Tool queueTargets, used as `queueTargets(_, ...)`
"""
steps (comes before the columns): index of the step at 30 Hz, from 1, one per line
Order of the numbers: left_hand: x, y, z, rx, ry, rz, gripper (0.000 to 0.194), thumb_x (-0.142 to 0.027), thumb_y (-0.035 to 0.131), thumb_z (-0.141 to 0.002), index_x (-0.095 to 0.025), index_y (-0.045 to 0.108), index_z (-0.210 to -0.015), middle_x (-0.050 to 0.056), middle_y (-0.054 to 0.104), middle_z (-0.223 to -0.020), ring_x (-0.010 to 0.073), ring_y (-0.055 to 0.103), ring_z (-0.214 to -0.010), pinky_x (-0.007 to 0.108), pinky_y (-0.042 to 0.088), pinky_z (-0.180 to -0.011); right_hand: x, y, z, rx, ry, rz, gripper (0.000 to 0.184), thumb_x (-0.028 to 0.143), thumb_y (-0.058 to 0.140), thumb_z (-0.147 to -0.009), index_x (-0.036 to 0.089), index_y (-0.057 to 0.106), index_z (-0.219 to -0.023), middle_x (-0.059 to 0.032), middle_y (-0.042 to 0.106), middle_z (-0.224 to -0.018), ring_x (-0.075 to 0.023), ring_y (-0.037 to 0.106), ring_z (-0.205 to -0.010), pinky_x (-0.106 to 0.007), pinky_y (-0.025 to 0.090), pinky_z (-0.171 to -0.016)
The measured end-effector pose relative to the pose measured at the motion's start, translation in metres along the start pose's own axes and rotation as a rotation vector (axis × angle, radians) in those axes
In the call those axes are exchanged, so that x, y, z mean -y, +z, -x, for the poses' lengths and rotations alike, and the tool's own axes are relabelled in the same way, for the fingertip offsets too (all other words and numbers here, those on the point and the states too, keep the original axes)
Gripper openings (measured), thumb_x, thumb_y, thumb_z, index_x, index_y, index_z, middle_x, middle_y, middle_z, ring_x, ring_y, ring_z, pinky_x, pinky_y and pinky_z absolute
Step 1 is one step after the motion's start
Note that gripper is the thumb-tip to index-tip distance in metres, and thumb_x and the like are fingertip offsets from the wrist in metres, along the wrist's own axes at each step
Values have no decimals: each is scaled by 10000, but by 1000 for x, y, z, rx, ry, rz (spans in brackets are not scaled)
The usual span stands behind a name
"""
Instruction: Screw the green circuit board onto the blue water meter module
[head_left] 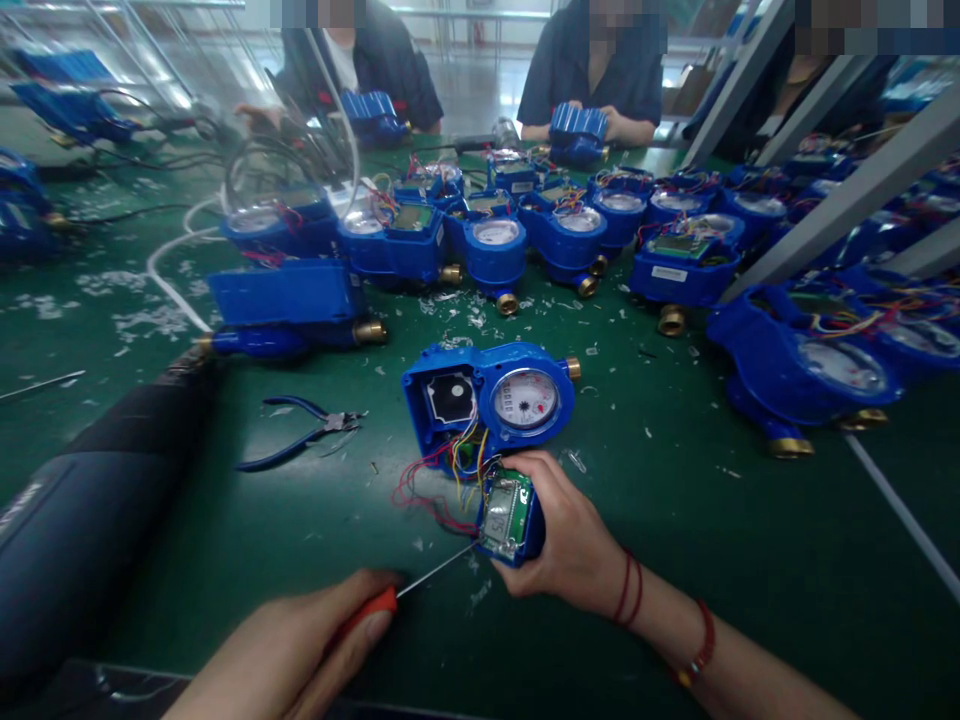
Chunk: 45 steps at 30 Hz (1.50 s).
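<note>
My left hand [330,630] is closed around the orange handle of a screwdriver [431,573]. The thin shaft reaches up to the lower left corner of a circuit board with a small display [498,515]. My right hand [574,535] grips the blue housing [535,530] that carries this board and holds it tilted just above the table. Red, yellow and white wires [435,490] run from the board to an opened blue water meter [491,395] right behind it. The meter's round dial faces up.
Blue-handled cutters [300,430] lie on the green table [360,545] at left. A large dark cylindrical tool [97,500] fills the left edge. Several blue meters [495,250] stand in rows behind, among plastic scraps. A grey post [832,200] slants at right. People sit across the table.
</note>
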<state>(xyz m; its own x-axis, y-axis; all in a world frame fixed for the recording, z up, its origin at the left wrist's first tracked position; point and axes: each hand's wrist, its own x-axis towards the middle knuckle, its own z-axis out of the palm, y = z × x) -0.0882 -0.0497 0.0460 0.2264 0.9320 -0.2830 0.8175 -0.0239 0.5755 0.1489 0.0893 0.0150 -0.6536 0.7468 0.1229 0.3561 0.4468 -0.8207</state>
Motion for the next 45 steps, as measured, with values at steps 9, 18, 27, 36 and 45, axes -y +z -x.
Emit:
queueTargets(9,16,18,2,-194,74,2,277,-311,473,-873,-292,518,-1145,-37,685,-1032,121,668,-870,111,533,-687,-2,1,-2,6,-1,5,717,241,727,-527,145,423,-1170,-102,494,-1118,-242,504,-1036,-379,459,-925)
queueTargets(18,20,25,-3,-360,207,-165,304,-283,415,-902,-214,505,-1184,46,692,-933,141,665,-773,211,550,-661,2,-2,-7,28,1,19,692,212,726,-519,137,434,-1141,-96,508,-1098,-230,517,-1008,-345,469,-893)
queueTargets(27,30,28,-9,-456,348,-300,371,-161,480,-857,-146,485,-1229,47,652,-765,115,595,-618,210,483,-564,-1,-2,-4,43,4,45,721,216,730,-516,161,411,-1161,-82,499,-1100,-223,524,-997,-335,469,-872)
queueTargets(36,28,26,-12,-520,364,-377,375,-158,545,-825,-164,521,-1199,7,606,-695,87,529,-569,215,395,-527,0,-2,-5,45,19,40,714,212,720,-530,177,402,-1168,-74,498,-1094,-220,525,-992,-321,466,-866)
queueTargets(45,31,27,-13,-493,371,-427,399,-151,568,-818,-157,518,-1214,9,609,-743,87,497,-593,249,345,-538,0,-1,-4,51,35,46,711,223,726,-525,171,416,-1162,-69,499,-1090,-214,516,-1005,-316,453,-882)
